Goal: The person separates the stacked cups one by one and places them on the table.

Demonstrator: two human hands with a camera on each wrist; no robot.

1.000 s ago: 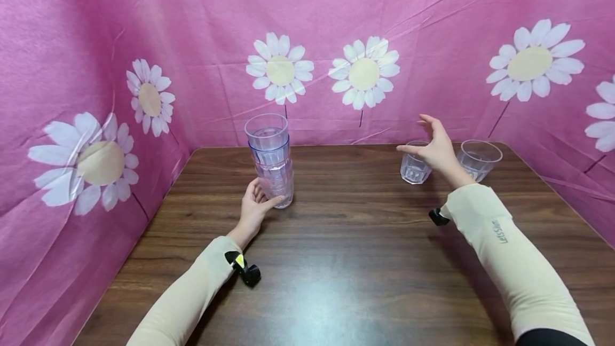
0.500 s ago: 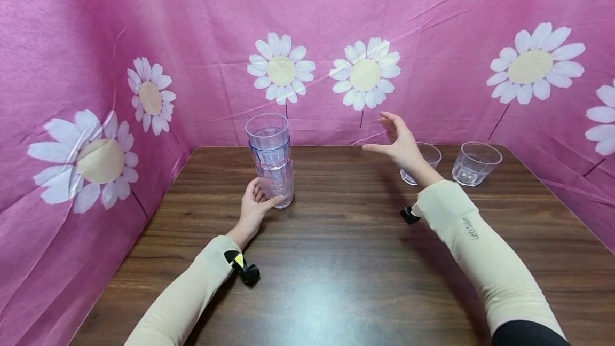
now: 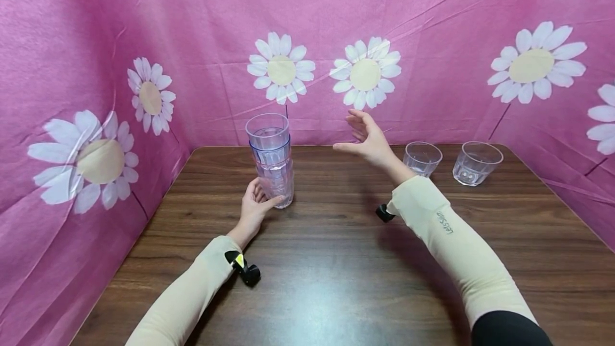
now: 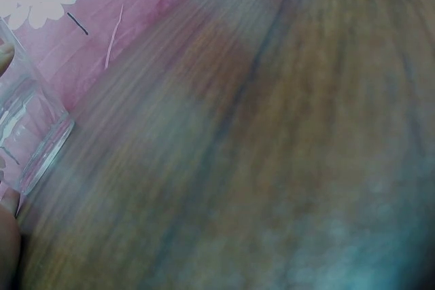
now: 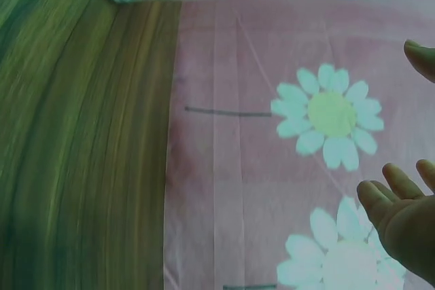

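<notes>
A tall stack of nested clear drinking glasses (image 3: 270,156) stands upright on the wooden table at centre left in the head view. One glass in it has a blue rim, and a reddish rim shows lower down. My left hand (image 3: 254,210) holds the lowest glass near its base, thumb across the front and fingers at its left side. In the left wrist view that bottom glass (image 4: 41,130) shows at the left edge between fingers and thumb. Raised above the far part of the table, my right hand (image 3: 370,143) is empty, its thumb and fingers spread apart.
Two clear tumblers stand at the back right: a nearer-centre tumbler (image 3: 424,158), partly behind the right wrist, and another tumbler (image 3: 477,163) to its right. The wooden table (image 3: 307,260) ends at a pink daisy-print cloth (image 3: 206,68) hanging on the back and sides.
My right hand has moved left through the air, away from the two tumblers and towards the stack. The left hand and the stack have stayed in place.
</notes>
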